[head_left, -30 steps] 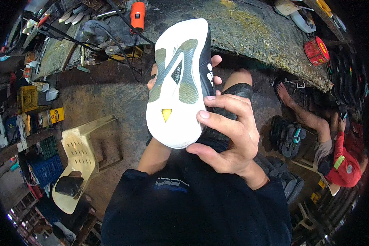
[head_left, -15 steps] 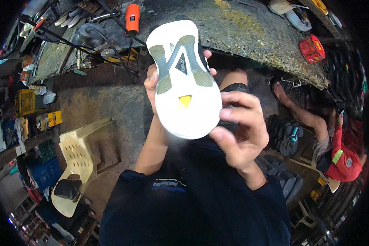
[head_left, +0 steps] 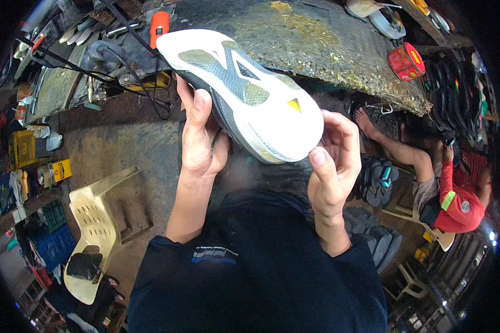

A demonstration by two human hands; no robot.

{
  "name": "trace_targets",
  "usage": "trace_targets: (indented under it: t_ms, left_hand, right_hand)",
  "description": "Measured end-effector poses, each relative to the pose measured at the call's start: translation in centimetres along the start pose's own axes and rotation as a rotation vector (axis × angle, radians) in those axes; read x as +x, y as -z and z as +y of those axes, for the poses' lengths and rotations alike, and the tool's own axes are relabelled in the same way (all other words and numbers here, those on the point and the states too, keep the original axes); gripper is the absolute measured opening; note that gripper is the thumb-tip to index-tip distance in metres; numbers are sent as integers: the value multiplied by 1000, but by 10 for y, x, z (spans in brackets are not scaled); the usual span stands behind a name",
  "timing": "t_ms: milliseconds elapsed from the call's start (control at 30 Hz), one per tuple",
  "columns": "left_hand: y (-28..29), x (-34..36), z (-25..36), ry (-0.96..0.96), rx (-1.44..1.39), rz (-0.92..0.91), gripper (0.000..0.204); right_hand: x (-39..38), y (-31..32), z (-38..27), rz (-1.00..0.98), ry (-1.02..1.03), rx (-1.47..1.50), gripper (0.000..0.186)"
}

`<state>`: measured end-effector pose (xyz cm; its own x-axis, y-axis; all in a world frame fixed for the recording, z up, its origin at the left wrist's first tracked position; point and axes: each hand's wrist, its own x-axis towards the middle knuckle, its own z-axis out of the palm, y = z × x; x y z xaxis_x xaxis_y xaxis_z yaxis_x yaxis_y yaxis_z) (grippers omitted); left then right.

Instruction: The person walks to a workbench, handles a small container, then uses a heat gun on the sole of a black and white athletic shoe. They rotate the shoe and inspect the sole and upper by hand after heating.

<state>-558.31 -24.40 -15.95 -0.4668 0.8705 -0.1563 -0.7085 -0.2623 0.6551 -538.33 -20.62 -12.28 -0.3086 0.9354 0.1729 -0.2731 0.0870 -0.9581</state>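
A shoe (head_left: 278,122) is held up before my chest with its white sole facing me, slanting from upper left to lower right. The sole has grey-olive patterned patches and a small yellow triangle near its wide end. My left hand (head_left: 199,133) grips the shoe's dark side from the left, thumb on the near side and the other fingers partly hidden behind it. Around the wide end my right hand (head_left: 336,158) is curled, its fingers against the edge and its thumb beside the rim.
Beyond the shoe stands a worn workbench (head_left: 311,44) bearing an orange tool (head_left: 159,29), cables and a red tin (head_left: 405,61). A cream plastic chair (head_left: 97,222) is at left. At right a person in red (head_left: 455,205) sits near stacked dark slippers (head_left: 378,183).
The shoe has turned from nearly upright to slanting, its narrow end swinging left and its side coming into view. My left hand's thumb now shows along the side; my right hand has shifted slightly.
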Motion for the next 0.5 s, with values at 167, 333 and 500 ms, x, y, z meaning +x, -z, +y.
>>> trace_targets:
  t_ms: [167,333,500]
  left_hand:
    - [-4,-3,3,-66,32,-7,100]
    - [-12,-9,4,-185,154,36,107]
    - [-11,-12,5,-299,257,33,107]
  right_hand:
    - [2,0,1,-25,-4,25,70]
    - [3,-1,0,-1,-87,28,80]
    - [2,-4,-2,13,-128,49,84]
